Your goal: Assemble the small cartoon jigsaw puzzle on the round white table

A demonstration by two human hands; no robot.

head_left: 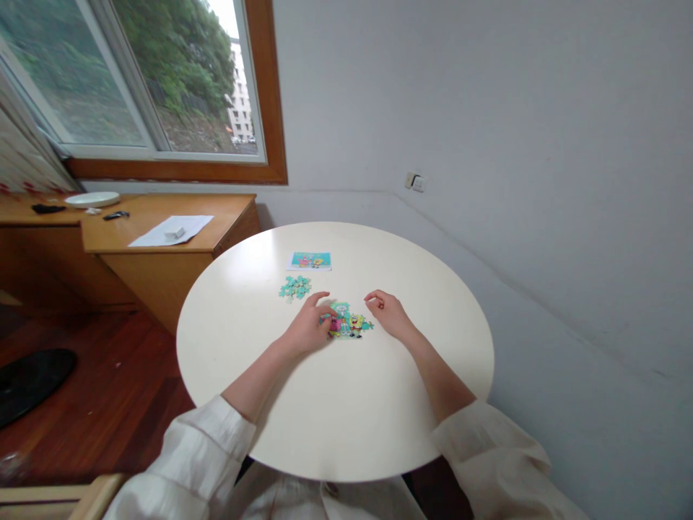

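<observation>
A partly joined jigsaw puzzle (343, 325) with cartoon figures, one pink and one yellow, lies flat on the white round table (346, 412). My left hand (310, 326) rests at the puzzle's left edge, fingers apart, covering part of the pink figure. To the right of the puzzle and just apart from it is my right hand (387, 310), its fingers curled and the thumb near the index fingertip. Whatever may be between those fingertips is too small to make out. Beyond my left hand sits a pile of loose turquoise puzzle pieces (295, 287).
A picture card (309, 261) with similar cartoon figures lies behind the loose pieces. At the left, a wooden desk (232, 209) holds white paper (189, 227), a small white box (174, 232) and a white plate (92, 199). A wall (541, 217) borders the table's right side.
</observation>
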